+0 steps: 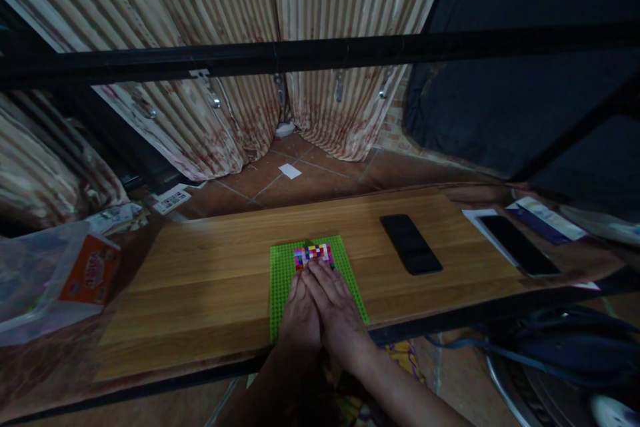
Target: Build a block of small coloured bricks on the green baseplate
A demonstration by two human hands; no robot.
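Observation:
A green studded baseplate [279, 263] lies on the wooden board, with a block of small multicoloured toy bricks [313, 252] on it. My left hand [301, 320] lies flat over the plate, its fingers stretched forward to the near edge of the bricks. Beside it and partly over its fingers rests my right hand [339, 310], also flat, with fingertips on the near part of the bricks. Both hands are open and grip nothing that shows. The near rows of bricks and the middle of the plate are hidden under them.
A black phone [411, 244] lies right of the plate; a second phone [520, 245] is farther right on white paper. At left stands a clear plastic bin [43, 273] with an orange label. A dark metal bar [320, 55] crosses before the striped curtains [225, 7].

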